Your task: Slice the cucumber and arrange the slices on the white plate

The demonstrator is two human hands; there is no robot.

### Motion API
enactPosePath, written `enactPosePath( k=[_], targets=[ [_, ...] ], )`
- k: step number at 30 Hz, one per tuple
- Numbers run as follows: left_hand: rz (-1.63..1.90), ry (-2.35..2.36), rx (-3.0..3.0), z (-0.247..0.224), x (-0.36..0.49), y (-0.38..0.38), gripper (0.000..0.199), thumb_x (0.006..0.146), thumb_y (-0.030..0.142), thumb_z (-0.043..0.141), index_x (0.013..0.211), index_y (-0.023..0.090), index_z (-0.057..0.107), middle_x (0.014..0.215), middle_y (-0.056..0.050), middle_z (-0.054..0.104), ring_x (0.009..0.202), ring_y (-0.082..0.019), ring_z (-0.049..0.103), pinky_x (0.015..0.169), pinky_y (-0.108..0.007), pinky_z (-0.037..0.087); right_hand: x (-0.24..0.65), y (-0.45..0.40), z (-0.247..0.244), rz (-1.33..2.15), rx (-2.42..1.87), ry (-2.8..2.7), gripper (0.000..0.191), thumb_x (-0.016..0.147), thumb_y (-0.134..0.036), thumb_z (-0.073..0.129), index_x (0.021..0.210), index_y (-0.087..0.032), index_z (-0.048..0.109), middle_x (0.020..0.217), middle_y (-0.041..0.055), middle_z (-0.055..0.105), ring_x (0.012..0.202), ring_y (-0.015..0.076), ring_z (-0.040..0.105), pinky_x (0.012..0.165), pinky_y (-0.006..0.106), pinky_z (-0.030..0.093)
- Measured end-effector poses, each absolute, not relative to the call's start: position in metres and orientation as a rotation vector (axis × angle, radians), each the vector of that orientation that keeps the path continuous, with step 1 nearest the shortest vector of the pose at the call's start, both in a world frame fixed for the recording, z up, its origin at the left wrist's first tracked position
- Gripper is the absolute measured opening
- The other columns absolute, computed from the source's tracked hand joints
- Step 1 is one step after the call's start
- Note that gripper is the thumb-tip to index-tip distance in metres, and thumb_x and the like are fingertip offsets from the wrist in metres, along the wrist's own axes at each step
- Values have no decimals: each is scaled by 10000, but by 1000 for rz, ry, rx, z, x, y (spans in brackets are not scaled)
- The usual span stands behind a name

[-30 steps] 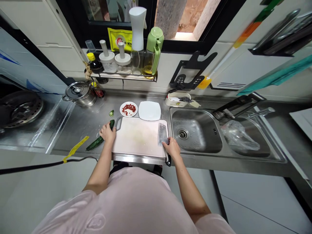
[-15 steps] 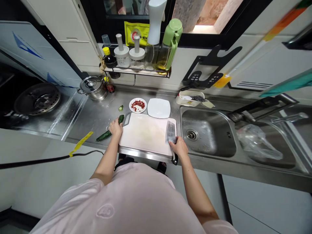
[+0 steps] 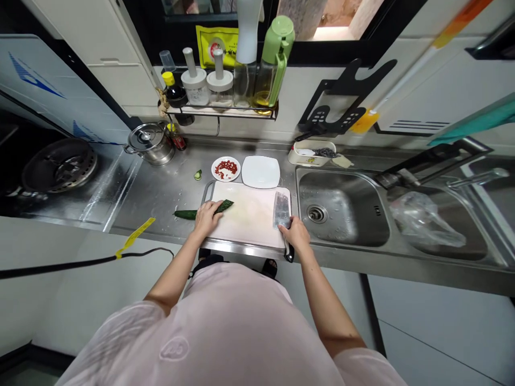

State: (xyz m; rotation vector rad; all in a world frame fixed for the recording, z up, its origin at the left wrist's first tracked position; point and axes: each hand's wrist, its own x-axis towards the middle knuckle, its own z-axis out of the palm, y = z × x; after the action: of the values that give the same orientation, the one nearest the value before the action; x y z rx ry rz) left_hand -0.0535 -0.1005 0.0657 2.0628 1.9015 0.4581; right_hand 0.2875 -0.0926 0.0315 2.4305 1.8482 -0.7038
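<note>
My left hand (image 3: 206, 219) is closed around a dark green cucumber (image 3: 185, 214). One end of the cucumber reaches over the pale cutting board (image 3: 245, 236); its other end sticks out past the board's left edge. At the board's right side lies a kitchen cleaver (image 3: 282, 206), blade pointing away from me. My right hand (image 3: 296, 234) grips it where blade meets handle, and the black handle end shows below the fingers. Behind the board are a white plate (image 3: 260, 172) and a small dish (image 3: 215, 170) of chopped red pieces. A cut cucumber end (image 3: 197, 175) rests on the counter.
On the right is a steel sink (image 3: 341, 225), with a clear plastic bag (image 3: 426, 220) in the second basin. A lidded pot (image 3: 151, 145) and a wok (image 3: 60, 163) stand at left. Bottles and jars fill the wall rack (image 3: 225, 111).
My left hand has moved right with the cucumber, from beside the board to over its left part. The cucumber has turned more level. My right hand stays at the cleaver.
</note>
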Motion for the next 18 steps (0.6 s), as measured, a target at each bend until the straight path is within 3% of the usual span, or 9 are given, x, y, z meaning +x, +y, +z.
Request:
enactPosePath(
  k=[18],
  targets=[
    [273,1725,2266,46,-30,-111,433,862,386,545,1289,321,519,1113,-65,600,1057,-239,511,920,-378,359,290,-91,31,-757,2422,1880,576,803,-448,604,1269,-150,443,1225,145,569,1085,252,565,819,293,419]
  ],
)
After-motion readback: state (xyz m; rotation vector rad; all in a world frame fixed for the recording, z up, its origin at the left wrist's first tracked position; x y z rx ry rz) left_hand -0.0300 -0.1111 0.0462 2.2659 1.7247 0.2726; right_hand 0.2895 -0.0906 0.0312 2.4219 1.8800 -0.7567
